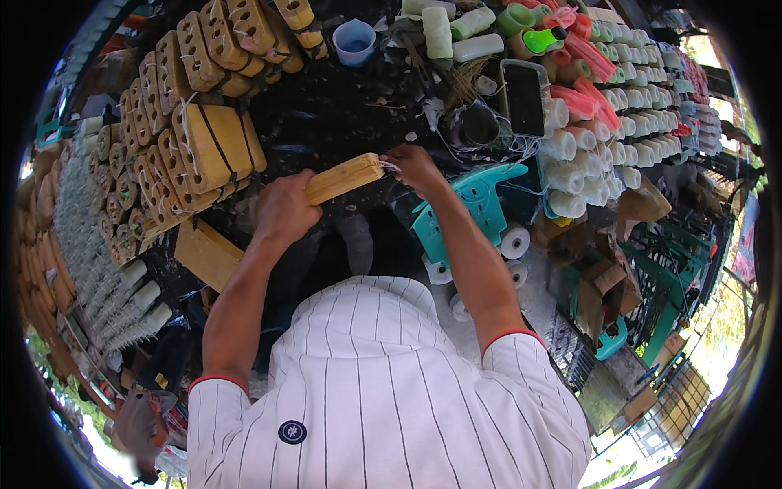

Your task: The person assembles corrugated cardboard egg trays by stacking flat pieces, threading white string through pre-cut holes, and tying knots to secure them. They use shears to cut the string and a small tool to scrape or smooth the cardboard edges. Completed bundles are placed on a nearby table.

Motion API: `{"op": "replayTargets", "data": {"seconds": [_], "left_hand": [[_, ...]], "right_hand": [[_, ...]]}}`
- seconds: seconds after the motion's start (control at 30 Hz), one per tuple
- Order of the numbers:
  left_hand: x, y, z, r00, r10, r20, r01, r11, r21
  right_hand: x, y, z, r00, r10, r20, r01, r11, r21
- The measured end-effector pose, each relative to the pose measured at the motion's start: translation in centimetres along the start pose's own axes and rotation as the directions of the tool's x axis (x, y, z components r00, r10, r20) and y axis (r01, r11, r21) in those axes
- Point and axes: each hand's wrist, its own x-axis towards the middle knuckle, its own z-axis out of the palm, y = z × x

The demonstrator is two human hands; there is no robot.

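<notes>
My left hand (pixel 283 209) grips one end of a flat yellow-brown wooden block (pixel 344 178) held level above a dark worktable (pixel 326 114). At the block's other end, my right hand (pixel 415 169) pinches a thin white string between its fingertips. My striped white shirt fills the lower middle of the view.
Stacks of similar tied wooden blocks (pixel 208 143) lie at the left. Rows of white thread spools (pixel 627 122) stand at the right, with a black phone (pixel 524 98), a dark cup (pixel 479 126) and a blue cup (pixel 355 41). A teal plastic stool (pixel 481 204) is below my right arm.
</notes>
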Motion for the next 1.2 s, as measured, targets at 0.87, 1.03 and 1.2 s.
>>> {"op": "replayTargets", "data": {"seconds": [0.87, 1.03, 1.2], "left_hand": [[-0.3, 0.5, 0.6, 0.988, 0.151, 0.015, -0.152, 0.980, 0.128], [1.2, 2.9, 0.6, 0.992, 0.097, 0.078, -0.101, 0.994, 0.048], [0.1, 3.1, 1.0, 0.987, 0.148, 0.060, -0.153, 0.984, 0.089]], "right_hand": [[0.0, 1.7, -0.8, 0.972, 0.063, 0.226, -0.163, 0.874, 0.457], [-1.2, -0.2, -0.2, 0.958, 0.192, 0.214, -0.282, 0.777, 0.563], [-4.3, -4.4, 0.4, 0.967, 0.242, 0.073, -0.249, 0.853, 0.459]]}}
